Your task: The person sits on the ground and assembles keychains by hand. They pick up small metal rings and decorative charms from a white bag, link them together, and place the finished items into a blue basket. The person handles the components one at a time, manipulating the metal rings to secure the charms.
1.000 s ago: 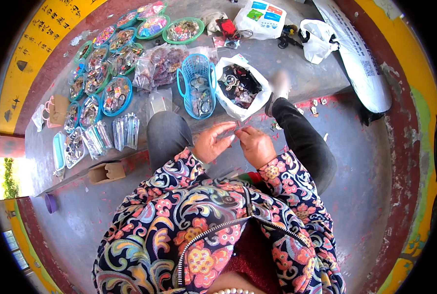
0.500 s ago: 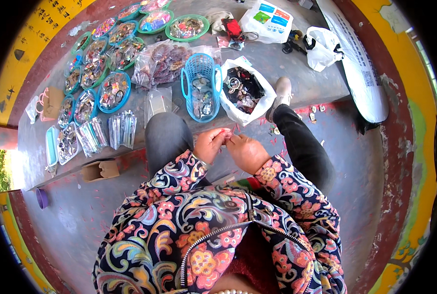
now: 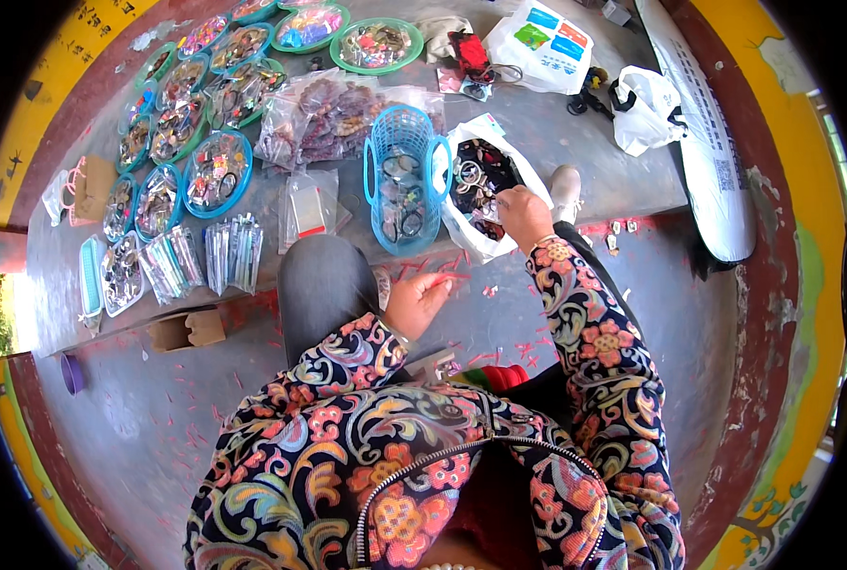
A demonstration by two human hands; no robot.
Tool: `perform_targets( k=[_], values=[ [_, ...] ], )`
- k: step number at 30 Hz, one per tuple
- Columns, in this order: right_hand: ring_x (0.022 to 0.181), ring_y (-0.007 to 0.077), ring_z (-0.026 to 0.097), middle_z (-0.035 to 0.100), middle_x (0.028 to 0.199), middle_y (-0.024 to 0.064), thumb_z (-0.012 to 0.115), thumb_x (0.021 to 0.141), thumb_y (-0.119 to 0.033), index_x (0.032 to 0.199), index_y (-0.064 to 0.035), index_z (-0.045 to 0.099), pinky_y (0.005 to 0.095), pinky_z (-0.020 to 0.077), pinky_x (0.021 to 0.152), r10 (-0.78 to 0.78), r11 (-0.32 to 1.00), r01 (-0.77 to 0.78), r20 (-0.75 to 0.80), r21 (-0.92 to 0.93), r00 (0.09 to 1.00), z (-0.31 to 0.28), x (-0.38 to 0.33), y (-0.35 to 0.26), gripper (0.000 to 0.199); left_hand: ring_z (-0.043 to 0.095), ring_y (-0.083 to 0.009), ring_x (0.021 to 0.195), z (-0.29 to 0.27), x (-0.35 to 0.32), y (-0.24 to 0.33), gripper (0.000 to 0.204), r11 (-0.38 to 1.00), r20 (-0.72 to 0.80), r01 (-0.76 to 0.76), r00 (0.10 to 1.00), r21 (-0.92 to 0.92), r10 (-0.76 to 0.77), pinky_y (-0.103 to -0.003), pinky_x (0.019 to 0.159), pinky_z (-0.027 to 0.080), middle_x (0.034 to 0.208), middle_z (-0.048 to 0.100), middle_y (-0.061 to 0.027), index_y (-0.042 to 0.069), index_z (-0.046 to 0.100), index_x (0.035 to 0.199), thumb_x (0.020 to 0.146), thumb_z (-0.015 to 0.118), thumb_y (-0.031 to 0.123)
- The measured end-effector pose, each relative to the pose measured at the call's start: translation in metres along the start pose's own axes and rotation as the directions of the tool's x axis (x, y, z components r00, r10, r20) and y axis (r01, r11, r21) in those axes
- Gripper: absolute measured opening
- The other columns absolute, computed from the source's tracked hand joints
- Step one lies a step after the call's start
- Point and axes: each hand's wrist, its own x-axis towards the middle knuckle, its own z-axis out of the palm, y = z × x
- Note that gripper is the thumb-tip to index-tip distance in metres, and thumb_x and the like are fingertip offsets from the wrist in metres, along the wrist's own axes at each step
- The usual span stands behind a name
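Note:
My right hand reaches forward into an open white plastic bag full of small dark trinkets, its fingers closed among them; what they grip is hidden. My left hand stays near my knee and pinches a thin red strip. A blue plastic basket with rings and small items stands just left of the bag, on the low grey ledge.
Round green and blue trays of trinkets, clear packets and bundles of sticks cover the ledge to the left. White bags lie at the back right. A cardboard box and red scraps lie on the floor.
My hands were together in front of my knees. The right hand has gone forward into the white bag, while the left stayed back with the red strip.

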Motion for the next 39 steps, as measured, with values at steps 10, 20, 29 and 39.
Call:
perform_targets(
  k=[10,20,29,39],
  values=[
    [0.087,0.032,0.058,0.061,0.091,0.0167,0.05,0.074,-0.016,0.102,-0.0123,0.057,0.0401,0.0469,0.075,0.254,0.967,-0.249,0.236,-0.048,0.938,0.102,0.043,0.009,0.029,0.056,-0.007,0.072,0.001,0.004,-0.005,0.022,0.996,0.033,0.084,0.996,0.017,-0.085,-0.021,0.066,0.045,0.08,0.064,-0.0051,-0.002,0.06,0.098,0.085,0.053,0.015],
    [0.08,0.0314,0.061,0.062,0.084,0.0162,0.044,0.078,-0.012,0.101,-0.0144,0.055,0.042,0.0476,0.068,0.208,0.973,-0.182,0.188,-0.143,0.96,0.108,0.047,-0.008,0.025,0.057,-0.0081,0.076,0.004,0.006,-0.006,0.022,0.987,0.086,0.16,0.983,0.03,-0.162,-0.023,0.069,0.045,0.082,0.064,-0.0054,-0.002,0.06,0.096,0.085,0.053,0.014],
    [0.077,0.0314,0.06,0.062,0.078,0.0141,0.053,0.074,-0.018,0.086,-0.0082,0.058,0.0408,0.046,0.067,0.284,0.946,-0.292,0.076,0.138,0.956,0.079,0.04,0.024,0.017,0.058,-0.0091,0.076,0.007,0.004,-0.012,0.022,0.984,0.075,0.163,0.983,0.07,-0.168,-0.024,0.069,0.046,0.083,0.064,-0.0059,-0.003,0.06,0.096,0.085,0.052,0.014],
    [0.064,0.007,0.05,0.057,0.074,-0.0019,0.064,0.074,-0.016,0.082,-0.0054,0.062,0.0218,0.0407,0.054,0.398,0.549,-0.485,0.298,0.68,0.868,-0.006,0.027,0.06,0.014,0.056,-0.0071,0.067,0.011,0.001,-0.018,0.023,0.995,0.024,0.064,0.998,0.073,-0.066,-0.022,0.062,0.044,0.073,0.062,-0.0028,-0.002,0.061,0.089,0.084,0.053,0.018]
  ],
)
